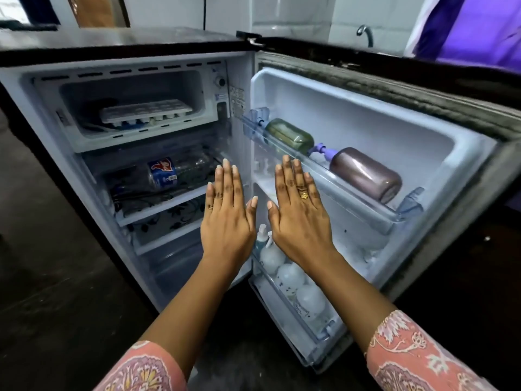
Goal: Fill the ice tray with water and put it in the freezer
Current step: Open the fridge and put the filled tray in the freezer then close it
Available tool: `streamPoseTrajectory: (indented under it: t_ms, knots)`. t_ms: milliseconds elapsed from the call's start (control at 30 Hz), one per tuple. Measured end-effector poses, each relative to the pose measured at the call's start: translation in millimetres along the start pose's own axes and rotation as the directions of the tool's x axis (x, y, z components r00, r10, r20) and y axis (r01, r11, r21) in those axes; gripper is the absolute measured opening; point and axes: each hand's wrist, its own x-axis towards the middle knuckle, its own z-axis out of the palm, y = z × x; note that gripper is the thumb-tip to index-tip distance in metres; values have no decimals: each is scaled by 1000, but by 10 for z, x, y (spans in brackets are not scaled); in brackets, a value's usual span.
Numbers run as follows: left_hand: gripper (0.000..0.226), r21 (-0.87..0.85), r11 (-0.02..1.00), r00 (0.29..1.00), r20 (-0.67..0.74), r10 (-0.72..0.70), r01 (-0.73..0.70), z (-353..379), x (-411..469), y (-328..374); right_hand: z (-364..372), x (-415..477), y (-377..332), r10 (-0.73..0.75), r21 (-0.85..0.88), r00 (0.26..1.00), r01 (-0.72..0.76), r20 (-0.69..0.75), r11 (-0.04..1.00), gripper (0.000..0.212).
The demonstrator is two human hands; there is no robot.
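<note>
White plastic ice tray (146, 114); glossy plastic fridge liner (352, 108); patterned cloth sleeves (417, 359).

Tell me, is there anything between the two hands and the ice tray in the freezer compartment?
Nothing visible does. The ice tray lies in the open freezer compartment, whose front has no flap across it. The left hand and right hand are empty, held flat lower down, before the fridge shelves.

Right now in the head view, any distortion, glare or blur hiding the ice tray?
Head view: wide-angle bend curves the fridge top edge and door; floor at left is dark; faucet is soft. The ice tray in the freezer compartment reads clearly, evenly lit, without glare.
</note>
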Motion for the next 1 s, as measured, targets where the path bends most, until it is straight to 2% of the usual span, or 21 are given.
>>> streamPoseTrajectory:
  t_ms: [333, 833, 900, 1000]
  knots:
    - [63, -110, 979, 985, 1, 170, -169, -60, -25, 626, -490, -303, 253, 127, -141, 979, -149, -158, 979, 62]
    - [63, -297, 867, 914, -60, 401, -400, -99, -119, 1489, -1049, -787, 884, 297, -269, 910, -375, -290, 887, 63]
    - [61, -280, 858, 900, -68, 430, -431, -62, -107, 1530, -1069, -820, 982, 347, -235, 883, -427, -317, 873, 65]
    - [60, -254, 851, 885, -40, 465, -459, 0, -83, 1549, -1055, -836, 1141, 426, -99, 841, -481, -333, 871, 71]
